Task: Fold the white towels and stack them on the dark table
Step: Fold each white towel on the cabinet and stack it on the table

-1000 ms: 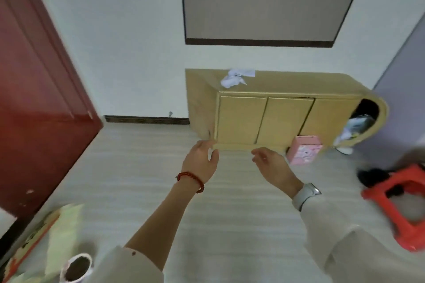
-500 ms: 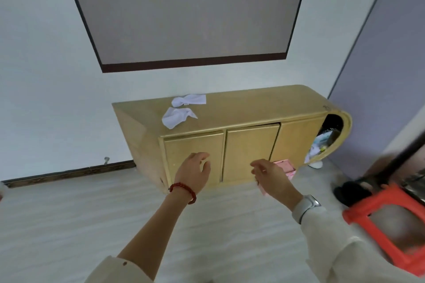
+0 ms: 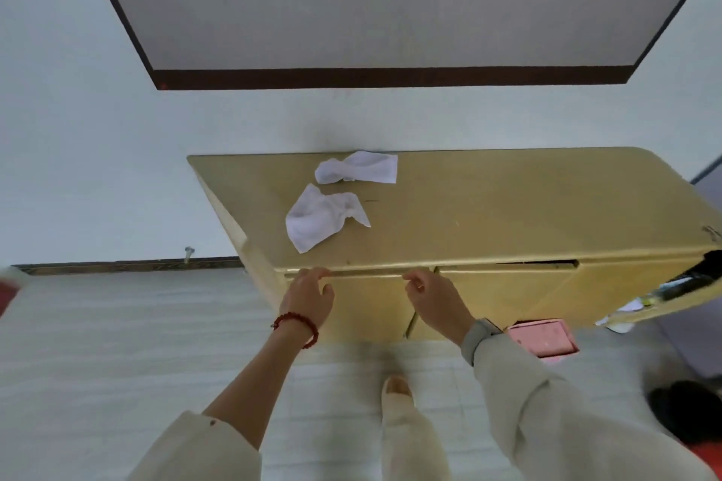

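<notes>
sleeves (image 3: 547,414): cream, left pushed up | left wrist: red bead bracelet (image 3: 299,324) | right wrist: grey watch (image 3: 477,336) | trousers (image 3: 406,437): cream

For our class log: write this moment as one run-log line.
towels: two white towels crumpled on cabinet | left hand: empty | right hand: empty | folded: none

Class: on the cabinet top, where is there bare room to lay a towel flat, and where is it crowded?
The cabinet top is bare from the towels rightward to its rounded end. The left part is crowded: the near towel and far towel lie crumpled there. Only a thin strip borders the front edge.
</notes>
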Demonstrator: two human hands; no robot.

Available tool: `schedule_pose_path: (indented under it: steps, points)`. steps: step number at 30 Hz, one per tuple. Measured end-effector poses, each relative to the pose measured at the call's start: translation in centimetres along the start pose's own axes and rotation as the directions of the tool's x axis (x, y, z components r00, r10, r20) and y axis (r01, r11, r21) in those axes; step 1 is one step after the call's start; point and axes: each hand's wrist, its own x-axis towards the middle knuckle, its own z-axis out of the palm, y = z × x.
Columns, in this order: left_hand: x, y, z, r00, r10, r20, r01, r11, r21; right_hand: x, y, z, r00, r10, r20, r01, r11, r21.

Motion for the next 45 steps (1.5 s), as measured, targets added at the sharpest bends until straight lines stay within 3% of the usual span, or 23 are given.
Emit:
schedule_pose_path:
  steps: [7, 15, 20, 22, 25, 28, 34, 38, 42, 45]
  points:
    - [11.0, -1.8, 3.8, 0.981, -0.193, -0.034, 0.194, 0.98, 0.032, 16.0, 2.0, 3.6, 0.988, 0.005, 0.154, 0.009, 0.996, -0.091]
    - [17.4, -4.3, 5.8, 0.966, -0.257, -0.03, 0.253, 0.913, 0.32, 24.6, 1.9, 7.5, 0.961, 0.003, 0.276, 0.09, 0.942, -0.324]
    - [19.4, -5.4, 6.0, 0.976, -0.108, -0.188, 0.179, 0.89, 0.419, 27.0, 2.0, 8.9, 0.962, -0.022, 0.272, 0.159, 0.855, -0.494]
    - [19.8, -5.3, 5.4, 0.978, -0.124, -0.17, 0.18, 0.91, 0.373, 27.7, 1.9, 8.9, 0.962, 0.002, 0.272, 0.132, 0.871, -0.472]
    - [20.7, -3.8, 3.8, 0.981, -0.173, -0.082, 0.186, 0.961, 0.203, 27.8, 2.1, 7.0, 0.957, 0.095, 0.274, -0.029, 0.971, -0.236]
    - [22.3, -0.4, 2.3, 0.994, -0.107, -0.023, 0.107, 0.994, 0.017, 27.5, 3.8, 2.6, 0.964, 0.159, 0.214, -0.145, 0.986, -0.08]
    - [28.9, 11.9, 4.3, 0.963, 0.17, 0.208, -0.16, 0.985, -0.068, 26.8, 9.1, -9.9, 0.957, 0.274, -0.096, -0.266, 0.96, 0.084]
    - [32.5, 23.1, 8.2, 0.891, 0.394, 0.228, -0.392, 0.918, -0.056, 26.0, 13.3, -19.9, 0.823, 0.422, -0.379, -0.32, 0.897, 0.303]
    - [35.2, 35.6, 12.1, 0.802, 0.586, 0.115, -0.591, 0.807, 0.009, 25.1, 17.0, -30.4, 0.646, 0.465, -0.605, -0.208, 0.87, 0.447]
    - [35.6, 43.9, 14.4, 0.739, 0.674, 0.012, -0.674, 0.739, -0.004, 24.4, 18.8, -37.3, 0.578, 0.407, -0.707, -0.107, 0.897, 0.429]
